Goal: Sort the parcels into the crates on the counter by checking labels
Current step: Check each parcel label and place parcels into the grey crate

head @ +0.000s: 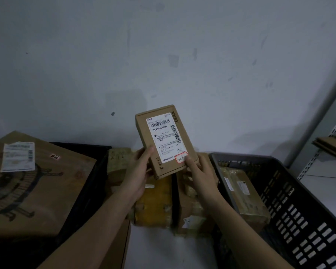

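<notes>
likely a parcel depot: labelled parcels [166,141], crates [299,200], metal shelving [322,150].

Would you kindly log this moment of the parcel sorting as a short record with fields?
held item: small cardboard parcel, label facing the camera
label code: 376-A17-05-MMM
left hand: grips the parcel's left edge
right hand: grips the lower right corner, thumb on the red-edged sticker
right crate: holds a taped parcel
left crate: large box on top
</notes>
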A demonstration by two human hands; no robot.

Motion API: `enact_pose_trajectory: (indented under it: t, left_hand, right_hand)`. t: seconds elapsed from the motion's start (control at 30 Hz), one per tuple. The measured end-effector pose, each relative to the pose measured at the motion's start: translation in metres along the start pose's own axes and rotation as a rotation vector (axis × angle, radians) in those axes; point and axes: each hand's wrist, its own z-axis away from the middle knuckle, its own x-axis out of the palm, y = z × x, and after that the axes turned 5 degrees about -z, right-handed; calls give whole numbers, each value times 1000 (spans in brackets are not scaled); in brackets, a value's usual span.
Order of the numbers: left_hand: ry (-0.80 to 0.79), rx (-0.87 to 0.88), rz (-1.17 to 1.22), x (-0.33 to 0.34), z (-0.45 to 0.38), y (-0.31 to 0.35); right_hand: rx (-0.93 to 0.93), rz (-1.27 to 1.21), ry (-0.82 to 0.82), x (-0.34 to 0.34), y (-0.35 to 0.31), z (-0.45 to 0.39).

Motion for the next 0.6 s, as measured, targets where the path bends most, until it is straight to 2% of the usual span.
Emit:
enact_pose_trajectory:
  t: [0.17, 0.33, 0.5, 0.6]
  left_hand:
    - [-75, -1, -47, 10, -8, 0]
    - [-122, 21, -89, 30, -13, -1]
    - [-113, 30, -121, 51, -9, -21]
    - [-53, 19, -134, 69, -7, -33]
  right_hand:
    - [-58, -108, 8, -15, 2, -1]
    - [-70, -103, 86, -42, 4, 2]
    - [-45, 57, 161, -73, 9, 1]
    - [-93, 333, 197, -92, 14, 0]
